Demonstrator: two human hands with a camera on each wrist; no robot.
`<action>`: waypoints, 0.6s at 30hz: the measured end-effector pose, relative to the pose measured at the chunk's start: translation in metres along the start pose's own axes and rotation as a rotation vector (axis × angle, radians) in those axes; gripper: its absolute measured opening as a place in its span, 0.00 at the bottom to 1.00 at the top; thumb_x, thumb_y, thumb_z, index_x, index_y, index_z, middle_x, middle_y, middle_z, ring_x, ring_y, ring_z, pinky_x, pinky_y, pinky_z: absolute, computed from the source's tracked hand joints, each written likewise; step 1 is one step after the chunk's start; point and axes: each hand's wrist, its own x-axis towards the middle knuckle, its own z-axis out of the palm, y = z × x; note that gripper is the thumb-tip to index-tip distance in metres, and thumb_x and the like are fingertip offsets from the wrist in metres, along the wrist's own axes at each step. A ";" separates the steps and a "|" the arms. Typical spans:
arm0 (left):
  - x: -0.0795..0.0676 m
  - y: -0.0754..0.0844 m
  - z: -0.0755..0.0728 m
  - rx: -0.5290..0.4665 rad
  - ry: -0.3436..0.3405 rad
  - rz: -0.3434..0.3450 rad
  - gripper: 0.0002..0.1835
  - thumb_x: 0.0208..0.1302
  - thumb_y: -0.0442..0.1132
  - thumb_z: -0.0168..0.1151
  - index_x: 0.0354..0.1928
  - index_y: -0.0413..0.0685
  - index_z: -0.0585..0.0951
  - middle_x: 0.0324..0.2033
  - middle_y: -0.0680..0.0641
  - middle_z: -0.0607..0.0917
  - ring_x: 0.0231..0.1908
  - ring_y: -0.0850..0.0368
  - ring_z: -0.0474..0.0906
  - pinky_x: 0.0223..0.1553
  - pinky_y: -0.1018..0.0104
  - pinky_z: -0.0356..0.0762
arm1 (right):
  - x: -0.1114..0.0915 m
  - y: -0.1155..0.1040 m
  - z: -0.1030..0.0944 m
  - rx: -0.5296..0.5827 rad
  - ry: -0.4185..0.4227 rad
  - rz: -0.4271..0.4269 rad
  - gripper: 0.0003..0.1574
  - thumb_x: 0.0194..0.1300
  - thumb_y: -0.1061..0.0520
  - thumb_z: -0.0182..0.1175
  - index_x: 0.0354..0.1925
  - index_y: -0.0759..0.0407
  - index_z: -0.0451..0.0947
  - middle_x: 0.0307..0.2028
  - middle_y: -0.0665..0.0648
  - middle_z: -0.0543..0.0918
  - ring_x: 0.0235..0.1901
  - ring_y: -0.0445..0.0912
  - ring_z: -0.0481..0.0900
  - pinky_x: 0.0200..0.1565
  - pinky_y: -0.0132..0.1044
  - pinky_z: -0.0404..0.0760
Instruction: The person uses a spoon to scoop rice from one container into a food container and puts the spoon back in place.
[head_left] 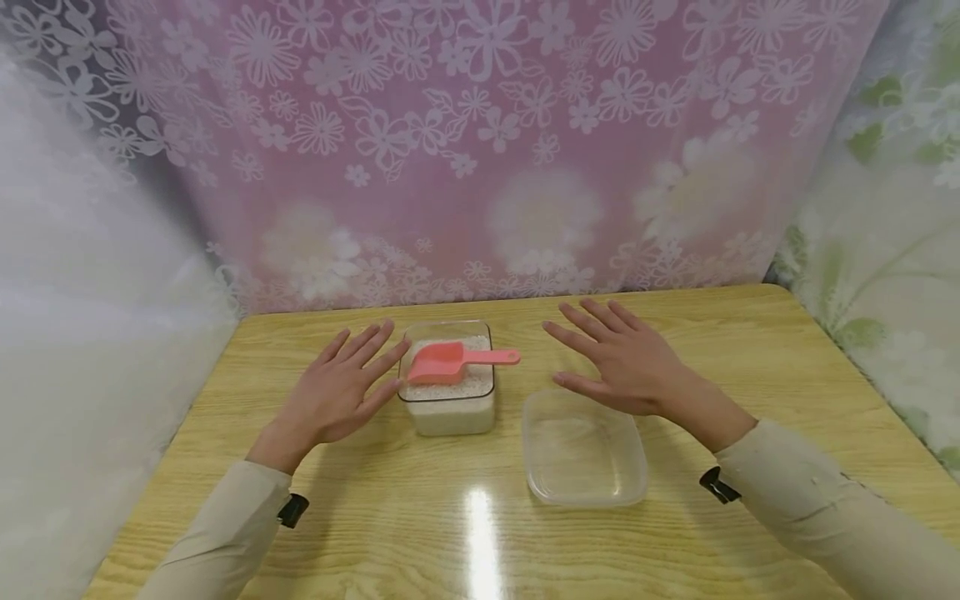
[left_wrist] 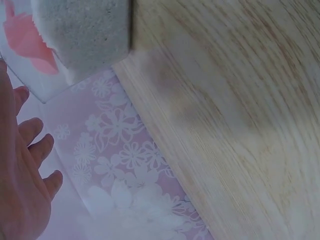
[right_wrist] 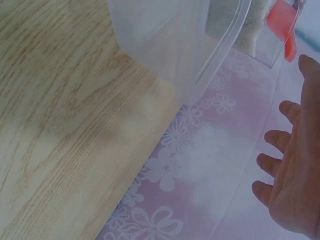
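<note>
A pink flowered cloth (head_left: 480, 192) fills the upper frame, and below it a wood-grain table (head_left: 360, 525) spreads across the lower part. Right of centre, low in the frame, sits a clear plastic tub (head_left: 581, 454), probably light, slick and a little flexible, best taken by two opposite walls near the rim. Near it, just left of centre, stands the smaller see-through container (head_left: 453, 419), its white grain (head_left: 478, 385) making it likely the heaviest thing here. Its walls look stiff and smooth (glass or hard plastic, one cannot tell which), so a two-sided hold low on the body would suit it.

The pink scoop (head_left: 442, 365) lies across the grain, its handle jutting past the container's right rim; it should be light and rigid, easily lifted by that handle.

Smallest are the fingers. Those of the left hand (head_left: 337, 392) spread moderately wide by the container's left rim; contact there cannot be told. Those of the right hand (head_left: 630, 362), above the tub in the frame, fan out wide, extended and holding nothing. The left hand also grips nothing.
</note>
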 end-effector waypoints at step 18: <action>0.001 0.002 0.005 0.061 0.009 0.075 0.31 0.75 0.55 0.40 0.75 0.53 0.56 0.73 0.46 0.53 0.71 0.49 0.48 0.69 0.47 0.43 | 0.013 -0.014 0.001 0.060 -0.001 -0.011 0.44 0.68 0.26 0.39 0.75 0.42 0.52 0.74 0.53 0.49 0.72 0.53 0.45 0.69 0.54 0.45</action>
